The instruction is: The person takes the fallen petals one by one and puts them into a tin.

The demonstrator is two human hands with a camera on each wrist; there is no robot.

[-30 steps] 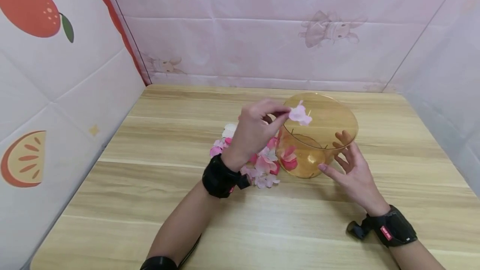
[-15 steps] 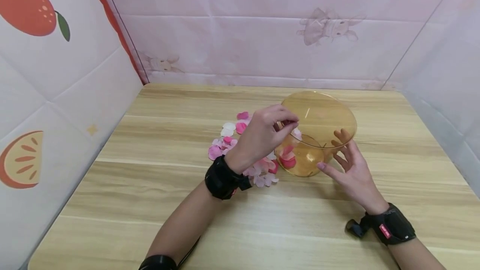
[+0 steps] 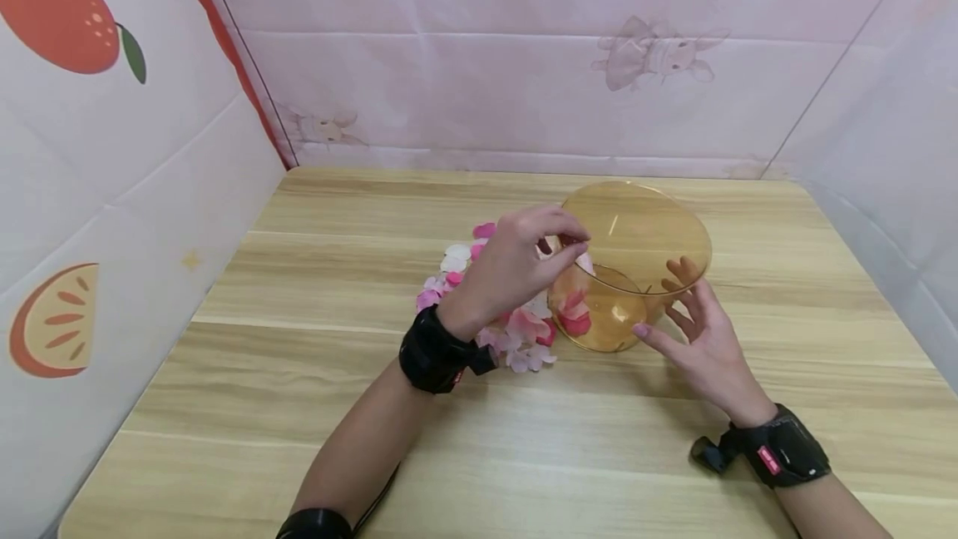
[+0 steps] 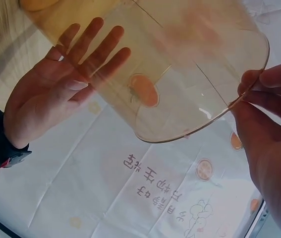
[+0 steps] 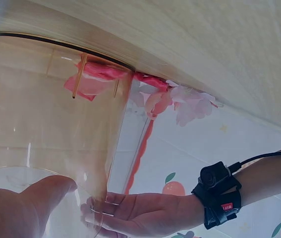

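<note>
The left hand [image 3: 516,269] is hovering at the amber bowl [image 3: 636,273] rim, fingers pinched, perhaps on a petal; the right hand [image 3: 699,339] is steadying its side with fingers spread. A few petals are lying inside; most petals [image 3: 516,339] are waiting on the counter [image 3: 299,373]

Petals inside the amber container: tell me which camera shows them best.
The right wrist view: the petals show pink and red, large and sharp, through the amber container wall. The head view shows them small at the bottom. The left wrist view gives only a faint pink blur through the wall.
</note>
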